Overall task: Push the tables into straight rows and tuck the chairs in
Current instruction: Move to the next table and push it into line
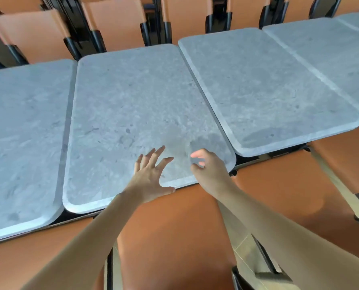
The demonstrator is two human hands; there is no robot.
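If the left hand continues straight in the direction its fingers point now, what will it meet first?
Most likely only the bare grey top of the middle table, over which the left hand is spread. Further along that line lies the seam with the next table. Its height above the surface is unclear.

Four benches side by side in a row: middle bench point(132, 114) between left bench point(24, 132) and right bench point(268, 88), far-right bench point(331, 55) beyond; chairs point(115, 24) behind the row, chair seats point(174, 237) tucked along the near edge
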